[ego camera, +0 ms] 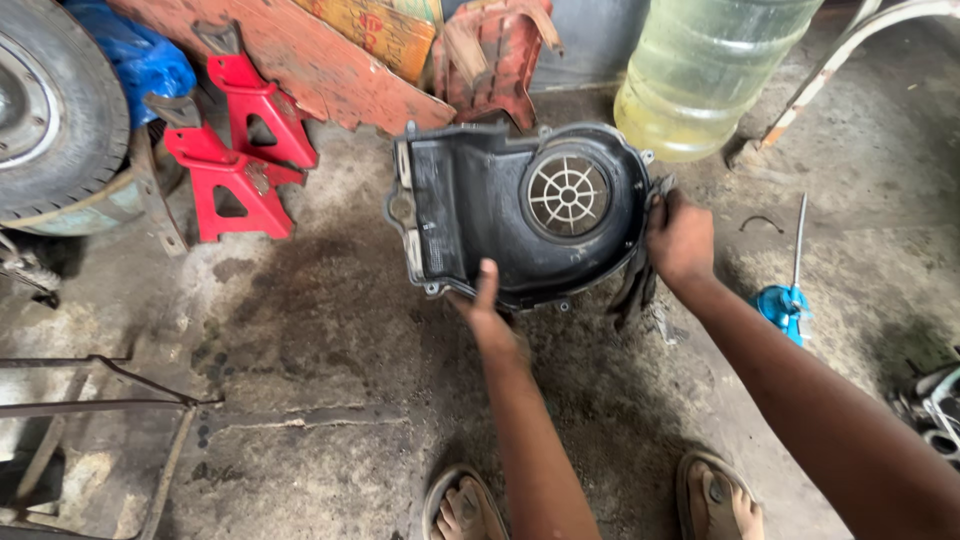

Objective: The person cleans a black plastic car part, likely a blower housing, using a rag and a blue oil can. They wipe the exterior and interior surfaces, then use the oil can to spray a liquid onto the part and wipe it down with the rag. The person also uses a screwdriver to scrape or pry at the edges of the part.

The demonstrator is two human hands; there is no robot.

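Observation:
A black plastic fan housing (480,200) with a round pale grille (567,193) is held up over the stained concrete floor. My left hand (487,312) grips its lower edge, thumb on the inner face. My right hand (680,240) grips its right rim, where a dark strip or second piece (636,285) hangs down beside the housing. My two sandalled feet show at the bottom of the view.
Two red jack stands (238,150) stand at the left beside a tyre (50,100). A big yellowish water jug (700,70) stands behind the housing. A blue-handled tool (787,300) lies on the right. A metal frame (100,430) sits at the lower left.

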